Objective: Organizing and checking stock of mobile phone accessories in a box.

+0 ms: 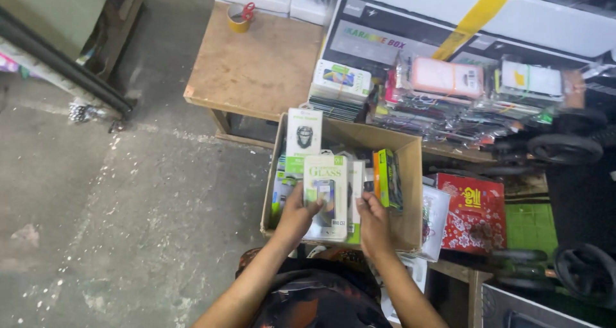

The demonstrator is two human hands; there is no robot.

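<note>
Head view, looking down. Both forearms enter from 6 o'clock and converge on an open cardboard box [410, 193] at frame centre.

Left hand [296, 214]: forearm angled up from 7 o'clock, wrist straight, fingers curled around the lower left edge of a flat white-and-green package [326, 196], thumb lying across its front. Grip closed on that package.

Right hand [373, 222]: forearm rises from 5 o'clock, back of the hand facing the camera, fingers bent down into the row of packs just right of the same package. Fingertips are hidden among the pack edges; cannot tell whether they pinch anything or only rest there.

The white-and-green package stands upright, front toward the camera, at the near end of the box contents, between the two hands.

Box contents: thin retail packs filed on edge. At 12 o'clock from the held package, a taller white pack with a dark mask-like picture [303, 142] stands against the box's left wall. At 2 o'clock, a green-and-orange pack [386, 177] stands on edge near the right wall. More packs between them, details too small to tell.

Surroundings: a wooden table [256, 65] at 11 o'clock from the box carries a roll of yellow tape [239, 18] at its far edge. At 1 o'clock, a stack of packs [340, 87] and heaps of clear-bagged phone cases [462, 103]. At 3 o'clock, just beside the box, a red patterned box [473, 212]. Concrete floor [115, 225] fills the 9 o'clock side.
</note>
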